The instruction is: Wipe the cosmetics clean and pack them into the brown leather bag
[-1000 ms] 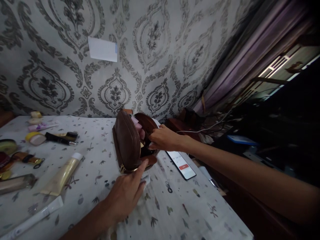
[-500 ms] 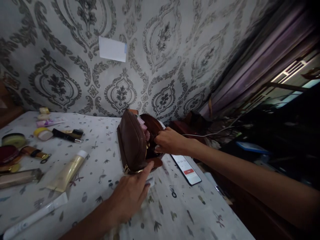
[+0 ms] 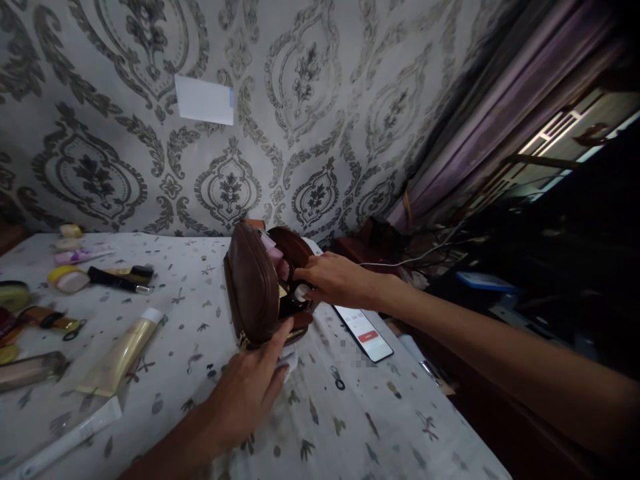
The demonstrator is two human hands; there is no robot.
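A brown zip pouch stands on the cloth-covered table with its mouth unzipped to the right. Pink items show inside it. My right hand reaches into the opening, fingers closed around a small item with a round white top; its lower part is hidden. My left hand rests by the near end of the pouch, index finger stretched out against its lower edge and thumb apart. Something white shows between that thumb and finger; I cannot make out what it is.
A phone with a lit screen lies right of the pouch near the table edge. Tubes, such as a cream tube, and other cosmetics lie on the left. Patterned wallpaper rises behind; a cable runs at right.
The whole view has shifted slightly, so things appear further left. The white-topped item at my right fingertips now shows more clearly in the pouch mouth. My left hand stays at the pouch.
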